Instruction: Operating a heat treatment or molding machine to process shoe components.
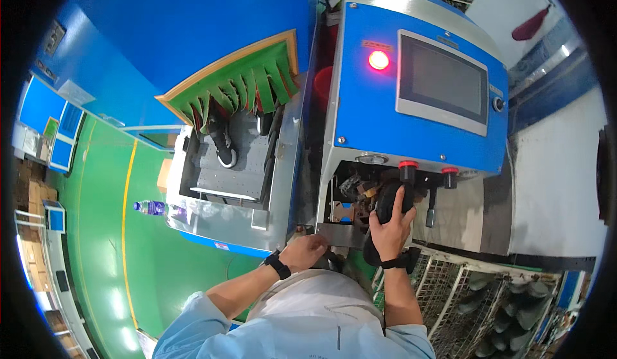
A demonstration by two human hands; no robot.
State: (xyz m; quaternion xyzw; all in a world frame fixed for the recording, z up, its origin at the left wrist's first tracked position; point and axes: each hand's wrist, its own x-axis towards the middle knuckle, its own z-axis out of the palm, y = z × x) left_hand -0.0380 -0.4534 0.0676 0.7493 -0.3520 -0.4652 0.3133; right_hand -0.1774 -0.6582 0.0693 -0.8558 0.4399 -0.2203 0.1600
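A: What is held, nearest first?

B: The left hand (303, 251) is laid on the metal ledge (340, 233) at the machine's (418, 102) front, fingers curled; whether anything is gripped cannot be told. The right hand (390, 225) is clasped around a black shoe (387, 206), which is pressed upright into the machine's open bay below the two red knobs (407, 165).

A: How is the step best done?

B: In judgement, the shoe should be kept square to the fixture and pressed evenly, with fingers kept off the moving parts.

A: And the arm pose?

B: The right forearm is raised almost straight; the left is bent across the body. Farther off, another shoe (222, 142) is seen on the conveyor (225, 179).
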